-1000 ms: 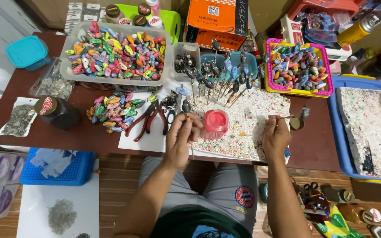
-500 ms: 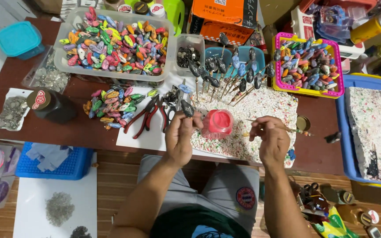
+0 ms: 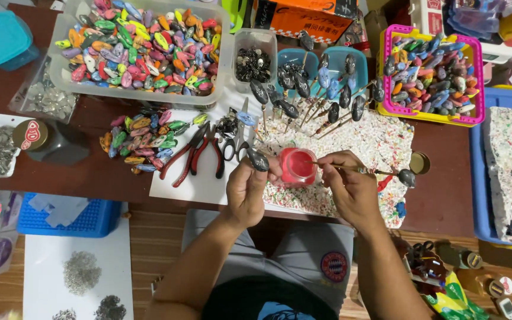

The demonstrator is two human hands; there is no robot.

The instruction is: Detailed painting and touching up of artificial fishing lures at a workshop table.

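Observation:
My left hand [image 3: 246, 188] grips a thin stick topped with a dark oval bead [image 3: 258, 160], held just left of a small red jar [image 3: 296, 167]. My right hand [image 3: 346, 181] pinches a thin brush [image 3: 334, 167] whose tip reaches over the red jar's mouth; a dark blob [image 3: 407, 177] sits at the brush's far right end. The jar stands on a speckled white foam board [image 3: 380, 142] in which several dark and blue painted beads on sticks [image 3: 321, 98] are stuck upright.
A clear tub of colourful oval beads [image 3: 143, 47] sits at the back left, with a loose pile [image 3: 143, 142] below it. Red-handled pliers [image 3: 188, 155] and scissors [image 3: 235, 142] lie on white paper. A pink basket of beads [image 3: 431, 77] and a blue tray [image 3: 505, 172] stand right.
My right hand moved left and brought the brush tip over the red jar. My left hand shifted slightly right with its bead stick. The camera tilted closer to the table.

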